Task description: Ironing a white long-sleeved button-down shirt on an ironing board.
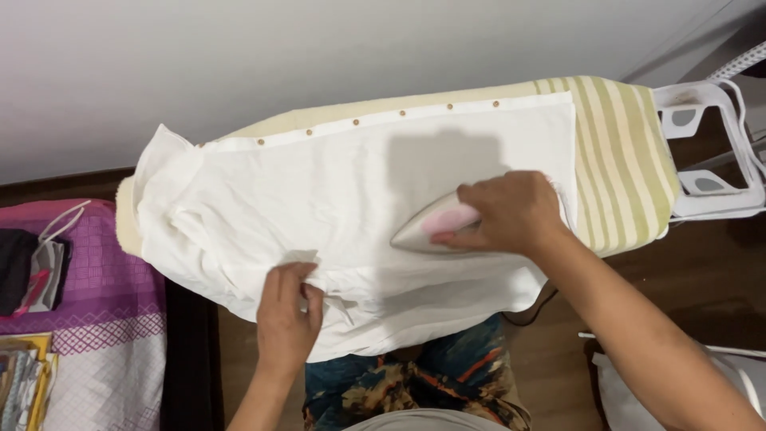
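Note:
A white buttoned shirt (335, 183) lies spread over an ironing board with a yellow-green striped cover (622, 152). My right hand (507, 211) grips the handle of a pink and white iron (427, 225), which rests on the shirt with its tip pointing left. My left hand (286, 315) presses and pinches the shirt's near edge, fingers closed on a fold of cloth. A row of small brown buttons (399, 113) runs along the shirt's far edge.
A white wire iron rest (710, 152) sticks out at the board's right end. A bed with a purple patterned cover (88, 311) and some bags is at left. A white wall is behind the board. White cloth (630, 391) lies on the wooden floor at right.

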